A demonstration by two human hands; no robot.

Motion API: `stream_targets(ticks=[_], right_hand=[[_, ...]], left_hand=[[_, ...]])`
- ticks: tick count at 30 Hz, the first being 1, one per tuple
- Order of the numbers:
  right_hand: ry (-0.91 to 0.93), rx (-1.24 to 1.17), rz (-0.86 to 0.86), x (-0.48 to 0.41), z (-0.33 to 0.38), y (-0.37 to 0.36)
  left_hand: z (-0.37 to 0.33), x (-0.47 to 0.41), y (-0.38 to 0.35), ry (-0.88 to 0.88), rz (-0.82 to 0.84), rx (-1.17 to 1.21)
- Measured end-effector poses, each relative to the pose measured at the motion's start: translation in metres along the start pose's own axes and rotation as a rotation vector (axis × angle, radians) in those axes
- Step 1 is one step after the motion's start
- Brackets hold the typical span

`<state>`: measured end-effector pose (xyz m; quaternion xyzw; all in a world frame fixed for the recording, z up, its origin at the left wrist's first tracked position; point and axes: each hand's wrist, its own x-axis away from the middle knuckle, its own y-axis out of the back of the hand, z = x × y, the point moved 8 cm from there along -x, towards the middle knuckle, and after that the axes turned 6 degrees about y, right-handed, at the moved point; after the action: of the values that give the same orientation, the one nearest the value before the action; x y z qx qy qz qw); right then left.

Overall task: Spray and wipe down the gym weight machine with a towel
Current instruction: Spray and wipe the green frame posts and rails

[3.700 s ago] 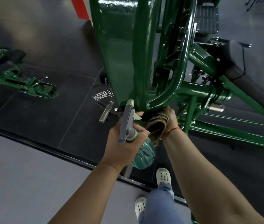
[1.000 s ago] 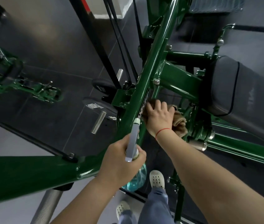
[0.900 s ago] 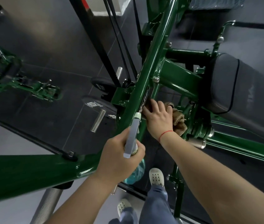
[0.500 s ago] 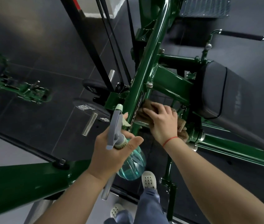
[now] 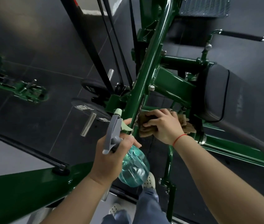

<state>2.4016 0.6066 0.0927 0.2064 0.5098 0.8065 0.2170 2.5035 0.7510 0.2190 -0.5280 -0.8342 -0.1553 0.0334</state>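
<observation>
Since a second ago the left hand (image 5: 110, 159) has turned the spray bottle (image 5: 133, 168), fingers curled round its neck. The right hand (image 5: 165, 126) clutches the towel (image 5: 145, 133), mostly hidden beneath it, against the green frame (image 5: 150, 65).

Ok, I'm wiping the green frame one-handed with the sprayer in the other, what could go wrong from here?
1. The nozzle of the teal plastic spray bottle, gripped by the left hand, points toward the right hand; a squeeze may wet fingers rather than metal.
2. The brown folded towel is bunched at a tight joint of the green metal frame, below a bolt; it could snag there.
</observation>
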Motion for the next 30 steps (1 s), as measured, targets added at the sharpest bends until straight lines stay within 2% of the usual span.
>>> stream_targets(ticks=[2,7,10,15,21,26,30], right_hand=[[-0.035,0.002,-0.017,0.002,0.000,0.003],[0.118,0.145,0.032,-0.023,0.050,-0.020],[0.116,0.208,0.085,-0.031,0.062,-0.035],[0.151,0.121,0.045,-0.015,0.048,-0.020],[-0.065,-0.056,-0.011,0.010,-0.003,0.001],[-0.177,0.014,0.132,-0.038,0.005,-0.002],[-0.316,-0.066,0.247,-0.063,-0.004,-0.009]], left_hand=[[0.000,-0.003,0.000,0.018,0.027,-0.006],[-0.003,-0.009,0.002,0.031,0.114,0.026],[-0.005,-0.008,-0.001,0.057,0.149,0.070],[-0.004,-0.010,0.002,0.022,0.133,0.041],[0.004,-0.009,0.002,0.031,0.121,0.044],[0.003,-0.009,0.001,0.024,0.116,0.035],[0.004,-0.010,0.000,-0.012,0.101,0.006]])
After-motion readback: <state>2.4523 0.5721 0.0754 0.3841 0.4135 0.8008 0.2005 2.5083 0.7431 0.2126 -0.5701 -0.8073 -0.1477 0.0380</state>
